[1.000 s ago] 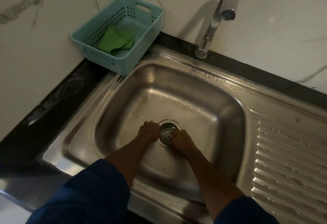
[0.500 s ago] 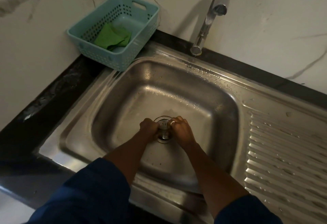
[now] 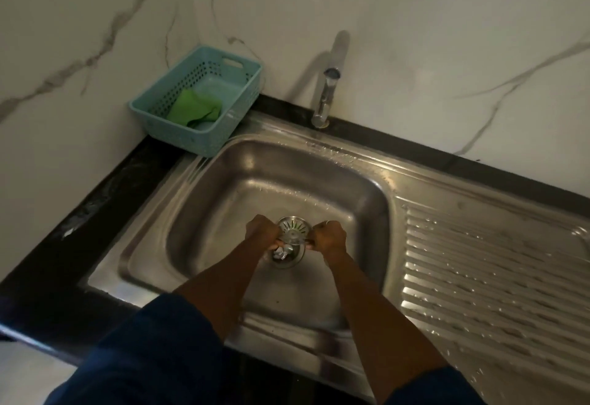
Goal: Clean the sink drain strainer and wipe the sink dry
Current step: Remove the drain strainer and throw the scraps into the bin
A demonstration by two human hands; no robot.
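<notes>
The round metal drain strainer is tilted up out of the drain opening at the bottom of the steel sink. My left hand grips its left side and my right hand grips its right side, with the strainer held between them just above the drain. A green cloth lies in the teal basket at the sink's back left corner.
A chrome tap stands behind the sink against the marbled wall. The ribbed draining board on the right carries water drops. A black counter edge runs along the left. My blue sleeves fill the bottom of the view.
The strainer has come up out of the drain and now sits tilted between both hands. My hands have spread slightly apart. The head camera has pulled back and tilted up.
</notes>
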